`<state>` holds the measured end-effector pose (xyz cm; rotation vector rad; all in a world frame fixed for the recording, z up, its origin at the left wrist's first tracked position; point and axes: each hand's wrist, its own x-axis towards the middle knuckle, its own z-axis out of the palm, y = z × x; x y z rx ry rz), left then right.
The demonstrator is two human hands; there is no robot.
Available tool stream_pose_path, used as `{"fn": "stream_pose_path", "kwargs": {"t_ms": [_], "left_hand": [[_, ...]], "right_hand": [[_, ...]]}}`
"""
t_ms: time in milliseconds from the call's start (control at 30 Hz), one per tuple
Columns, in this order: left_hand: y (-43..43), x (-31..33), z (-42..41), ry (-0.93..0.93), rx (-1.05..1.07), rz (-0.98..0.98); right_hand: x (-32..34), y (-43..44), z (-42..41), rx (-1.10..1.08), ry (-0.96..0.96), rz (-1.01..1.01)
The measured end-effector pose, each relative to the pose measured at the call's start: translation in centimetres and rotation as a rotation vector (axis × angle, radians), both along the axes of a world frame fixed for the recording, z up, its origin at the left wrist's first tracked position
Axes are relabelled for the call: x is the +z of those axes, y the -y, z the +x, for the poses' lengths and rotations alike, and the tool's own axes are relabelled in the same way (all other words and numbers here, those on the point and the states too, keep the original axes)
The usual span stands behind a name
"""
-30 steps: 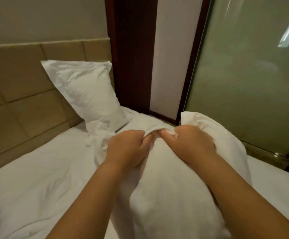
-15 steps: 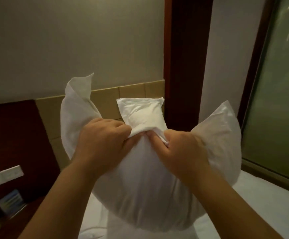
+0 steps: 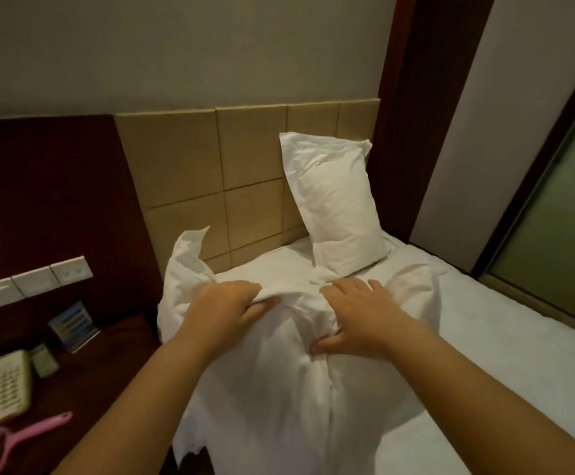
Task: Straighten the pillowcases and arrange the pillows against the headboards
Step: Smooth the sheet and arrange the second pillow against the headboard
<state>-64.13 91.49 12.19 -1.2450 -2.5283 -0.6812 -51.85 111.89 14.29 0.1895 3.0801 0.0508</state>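
White pillow [image 3: 279, 371] under both hands [image 3: 226, 311], left gripping.

We see near pillow [image 3: 279, 389]: white, rumpled case, loose corner sticking up at left. Far pillow [image 3: 335, 204]: white, upright, leaning on tan headboard [image 3: 210, 173].

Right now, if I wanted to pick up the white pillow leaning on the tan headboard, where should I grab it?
Probably grab the white leaning pillow by its two long side edges, reaching in from the front over the white bed sheet. It stands tall on its short end against the tan padded headboard, so its sides are free while its back is blocked.
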Motion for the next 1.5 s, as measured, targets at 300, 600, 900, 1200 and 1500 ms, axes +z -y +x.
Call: {"fn": "stream_pose_path", "kwargs": {"t_ms": [300,600,900,1200,1500], "left_hand": [[4.4,0.3,-2.4,0.0,0.013,-0.439],[3.5,-0.5,-5.3,-0.079,0.112,-0.384],[0.5,14.7,-14.4,-0.303,0.286,-0.244],[-0.3,19.6,-17.1,-0.517,0.453,-0.095],[-4.5,11.0,-21.3,-0.139,0.352,-0.074]], "right_hand": [[-1.3,4.5,-4.0,-0.093,0.156,-0.119],[-0.9,4.9,-7.8,-0.053,0.022,-0.025],[10.9,1.1,-19.9,0.027,-0.365,0.075],[16.0,-1.3,-26.3,0.202,-0.705,0.217],[10.5,-4.9,-30.8,0.125,-0.426,0.279]]}}
